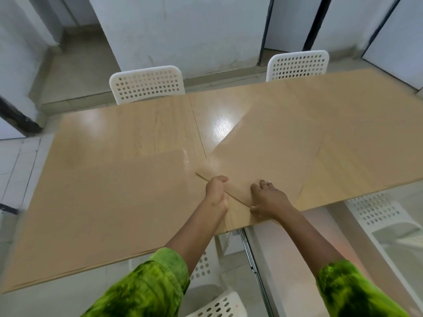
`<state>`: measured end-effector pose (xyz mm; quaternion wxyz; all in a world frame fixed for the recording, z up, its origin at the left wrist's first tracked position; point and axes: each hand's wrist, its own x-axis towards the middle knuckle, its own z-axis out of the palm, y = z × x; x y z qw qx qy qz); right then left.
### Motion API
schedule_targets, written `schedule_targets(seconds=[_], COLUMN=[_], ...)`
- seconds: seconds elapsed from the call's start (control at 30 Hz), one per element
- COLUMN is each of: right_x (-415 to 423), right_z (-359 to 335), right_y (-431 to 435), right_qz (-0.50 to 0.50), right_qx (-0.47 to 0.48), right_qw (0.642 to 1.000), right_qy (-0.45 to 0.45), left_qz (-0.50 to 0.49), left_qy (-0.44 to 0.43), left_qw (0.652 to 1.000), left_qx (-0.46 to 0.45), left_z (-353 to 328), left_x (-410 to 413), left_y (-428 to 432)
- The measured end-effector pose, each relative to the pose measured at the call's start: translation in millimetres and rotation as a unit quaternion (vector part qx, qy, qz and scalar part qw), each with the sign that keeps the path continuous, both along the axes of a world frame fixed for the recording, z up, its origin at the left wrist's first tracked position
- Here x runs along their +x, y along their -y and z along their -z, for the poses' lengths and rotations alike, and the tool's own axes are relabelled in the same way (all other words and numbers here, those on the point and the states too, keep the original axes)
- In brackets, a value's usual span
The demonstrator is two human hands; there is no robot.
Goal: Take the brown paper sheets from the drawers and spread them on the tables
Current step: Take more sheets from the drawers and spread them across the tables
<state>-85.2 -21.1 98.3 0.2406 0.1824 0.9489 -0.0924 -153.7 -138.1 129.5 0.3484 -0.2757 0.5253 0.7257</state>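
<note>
Brown sheets [103, 202] and [286, 143] lie on surface [142, 124] | left hand [216, 191] curled on sheet corner, right hand [267, 199] pressing flat, open | far middle bare; spreading unfinished, drawers unseen

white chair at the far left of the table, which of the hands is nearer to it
Left. The left hand rests on the brown paper sheets near the table's middle seam, on the side of the far left white chair. The right hand lies further right.
</note>
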Motion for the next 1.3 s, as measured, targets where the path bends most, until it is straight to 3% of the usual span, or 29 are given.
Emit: schedule_targets(seconds=[0.2,0.43,0.5,0.57,0.6,0.67,0.73,0.83,1.07,1.1,1.13,1.17,1.23,1.27,1.3], right_x=[7.1,8.0,8.9,9.6,9.6,9.1,8.8,9.1,12.8,13.1,13.2,13.0,12.7,12.4,12.3], right_z=[-1.4,-2.2,-2.1,-2.9,-3.5,-3.7,-3.6,-3.8,-2.5,-2.2,-1.9,-1.7,-2.1,-2.1,-1.8], right_y=[-13.6,-16.4,-17.6,-19.1,-20.0,-22.2,-24.2,-25.7,-24.7,-24.2,-24.1,-24.2,-24.8,-25.3,-26.5], right_qz=[-0.017,-0.009,-0.004,0.001,0.005,0.012,0.016,0.023,0.041,0.043,0.043,0.045,0.049,0.052,0.056], right_qx=[0.011,-0.024,-0.036,-0.045,-0.050,-0.058,-0.063,-0.069,-0.092,-0.093,-0.094,-0.096,-0.099,-0.102,-0.107], right_qw=[1.000,0.999,0.999,0.998,0.998,0.997,0.997,0.996,0.993,0.993,0.993,0.992,0.992,0.991,0.991], right_qy=[-0.005,-0.023,-0.028,-0.033,-0.035,-0.043,-0.047,-0.048,-0.065,-0.065,-0.064,-0.064,-0.064,-0.064,-0.065], left_qz=[0.021,-0.030,-0.052,-0.035,0.016,0.188,0.327,0.401,0.378,0.369,0.350,0.321,0.242,0.205,0.190], left_qy=[0.014,-0.011,-0.035,-0.102,-0.162,-0.283,-0.319,-0.346,-0.484,-0.509,-0.524,-0.521,-0.440,-0.372,-0.303], left_qw=[1.000,0.999,0.994,0.974,0.951,0.850,0.752,0.657,0.544,0.551,0.585,0.654,0.837,0.900,0.934], left_qx=[0.000,-0.034,-0.085,-0.198,-0.264,-0.402,-0.475,-0.536,-0.572,-0.549,-0.510,-0.446,-0.220,-0.094,-0.009], left_z=[10.1,15.4,20.1,19.3,19.6,23.5,28.1,35.1,37.4,38.9,38.1,36.6,25.3,20.5,18.6], left_x=[-0.5,-14.7,-22.4,-33.1,-40.7,-55.8,-65.9,-72.0,-74.4,-70.3,-64.9,-60.0,-48.2,-41.4,-33.6], left_y=[-10.4,-22.5,-24.7,-21.2,-16.9,-8.8,-2.5,-1.5,-6.1,-6.6,-7.6,-9.3,-13.8,-15.9,-18.3])
